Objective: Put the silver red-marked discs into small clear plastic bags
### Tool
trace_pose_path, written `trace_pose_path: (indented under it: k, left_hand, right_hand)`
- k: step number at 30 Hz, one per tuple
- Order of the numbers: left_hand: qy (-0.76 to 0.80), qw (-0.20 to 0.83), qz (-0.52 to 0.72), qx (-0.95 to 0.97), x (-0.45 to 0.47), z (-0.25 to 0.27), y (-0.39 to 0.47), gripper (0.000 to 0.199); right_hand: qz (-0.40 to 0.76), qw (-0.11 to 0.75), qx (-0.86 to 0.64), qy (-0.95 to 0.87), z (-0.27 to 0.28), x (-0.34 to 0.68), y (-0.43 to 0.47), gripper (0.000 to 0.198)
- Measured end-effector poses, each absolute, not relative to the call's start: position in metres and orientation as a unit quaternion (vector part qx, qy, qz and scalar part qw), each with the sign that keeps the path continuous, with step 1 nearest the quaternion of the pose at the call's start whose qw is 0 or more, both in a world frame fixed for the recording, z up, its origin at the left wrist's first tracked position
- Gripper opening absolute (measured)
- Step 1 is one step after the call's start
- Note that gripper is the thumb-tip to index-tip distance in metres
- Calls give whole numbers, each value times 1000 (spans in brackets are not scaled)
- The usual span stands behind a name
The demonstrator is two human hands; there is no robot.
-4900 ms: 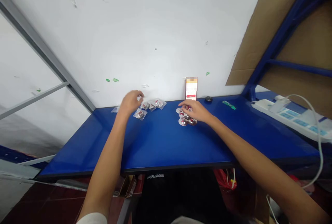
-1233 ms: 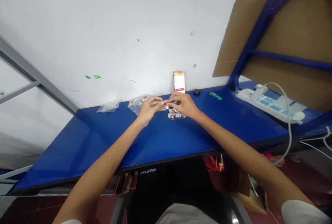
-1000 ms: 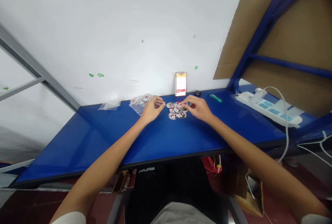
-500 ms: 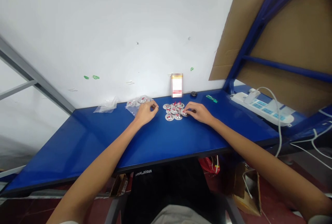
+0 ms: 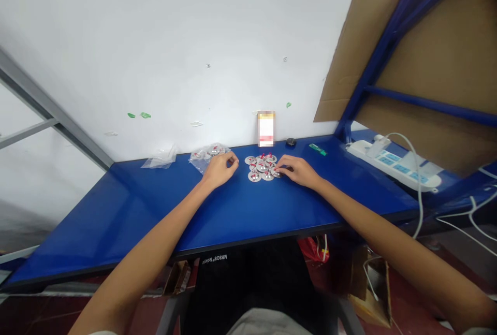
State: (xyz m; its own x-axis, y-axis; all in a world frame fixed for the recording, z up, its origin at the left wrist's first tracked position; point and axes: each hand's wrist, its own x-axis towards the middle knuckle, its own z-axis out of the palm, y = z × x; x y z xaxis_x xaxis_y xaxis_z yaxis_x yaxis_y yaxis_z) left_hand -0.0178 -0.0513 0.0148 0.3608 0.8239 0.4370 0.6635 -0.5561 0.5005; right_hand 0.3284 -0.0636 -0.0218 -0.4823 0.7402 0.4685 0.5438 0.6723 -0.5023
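Note:
A cluster of small cymbals [image 5: 262, 167], silver with domed middles and red cords, lies partly overlapping on the blue table. My right hand [image 5: 297, 170] pinches at the rightmost cymbal [image 5: 275, 172], its fingertips on the red cord near the dome. To the left of the cluster, my left hand [image 5: 222, 169] hovers just apart from it, fingers curled and thumb against forefinger, with nothing visible between them. Behind that hand is a clear plastic bag [image 5: 197, 159] holding more cymbals [image 5: 214, 149], partly hidden by the hand.
Flat clear bags [image 5: 160, 159] lie at the back left of the blue table [image 5: 155, 210]. A blurred upright card [image 5: 266, 129] leans on the wall, beside a small black object [image 5: 291, 142] and a green item [image 5: 318, 149]. A white power strip [image 5: 394, 165] with cables stands right.
The whole view has shifted slightly. Both hands keep nearly the same places and poses, and the cymbals lie as before.

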Motion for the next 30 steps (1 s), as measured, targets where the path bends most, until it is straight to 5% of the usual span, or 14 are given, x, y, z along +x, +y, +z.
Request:
trace_pose_path:
  k: [30]
  left_hand:
    - [452, 110, 318, 826, -18, 14, -54, 15]
  right_hand:
    - [149, 331, -362, -858, -21, 331, -66, 27]
